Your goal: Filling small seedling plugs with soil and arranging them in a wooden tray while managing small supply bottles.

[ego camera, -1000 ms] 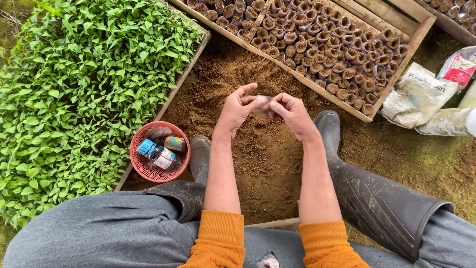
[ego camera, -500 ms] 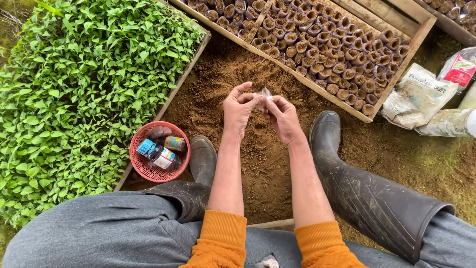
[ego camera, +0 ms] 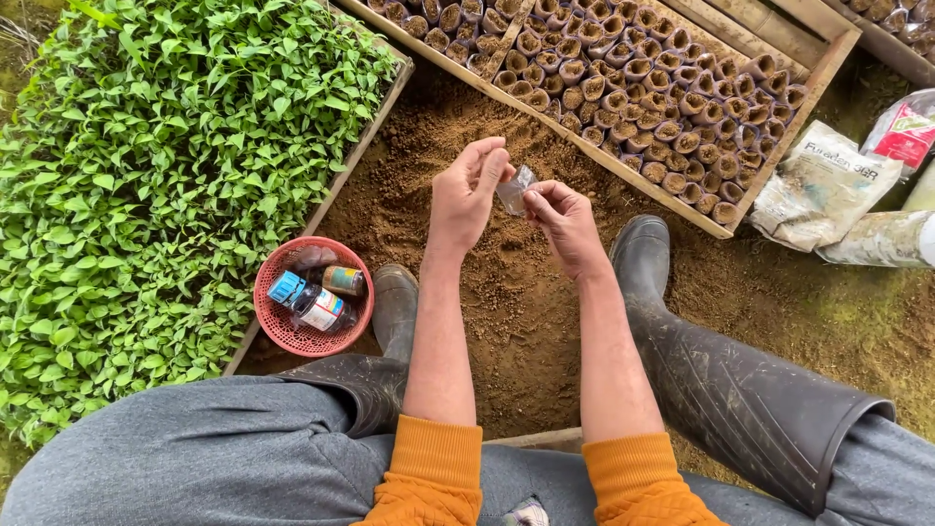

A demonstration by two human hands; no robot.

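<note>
While both hands pinch small clear plastic bag (ego camera: 514, 190) between them, left hand (ego camera: 467, 195) and right hand (ego camera: 565, 222) hover above loose soil (ego camera: 506, 302), apparently prising mouth open; red basket (ego camera: 312, 297) lower left, wooden tray of filled pots (ego camera: 633, 88) beyond.

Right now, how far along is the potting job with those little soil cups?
Done: the wooden tray holds rows of small soil-filled cups, and the bed of green seedlings is leafy. In hand: the left hand and right hand each pinch a small clear bag above the loose brown soil. Left: that bag looks unfilled; I cannot tell how many more remain.
</note>
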